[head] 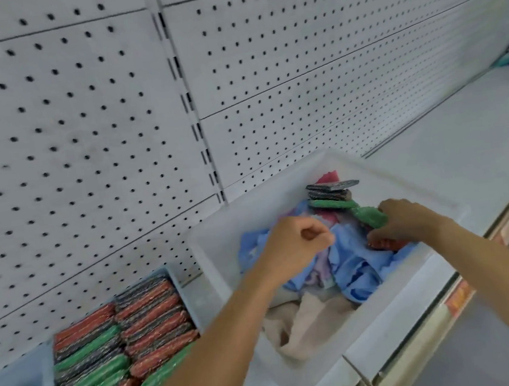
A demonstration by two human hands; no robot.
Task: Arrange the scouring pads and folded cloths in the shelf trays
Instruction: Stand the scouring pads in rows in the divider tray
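Both my arms reach into a white plastic tray (210,261) on a store shelf (465,162) backed by pale pegboard (81,133). My left hand (297,245) is curled into a loose fist above a heap of crumpled blue cloths (353,261), thumb against forefinger; whether it pinches any fabric I cannot tell. My right hand (409,222) is pressed down at the tray's right side, fingers closed on a red scouring pad (385,243) lying on the blue fabric, with a green scouring pad (370,216) touching its knuckles. Behind that green pad sits a small stack of dark pads (332,191) with a second green one at its base (a scrap of pink cloth (329,177) shows at the back). A beige cloth (306,326) lies bunched at the tray's near end. To the left, a second tray (177,284) holds red, green and dark pads (121,344) standing on edge in two tight rows.
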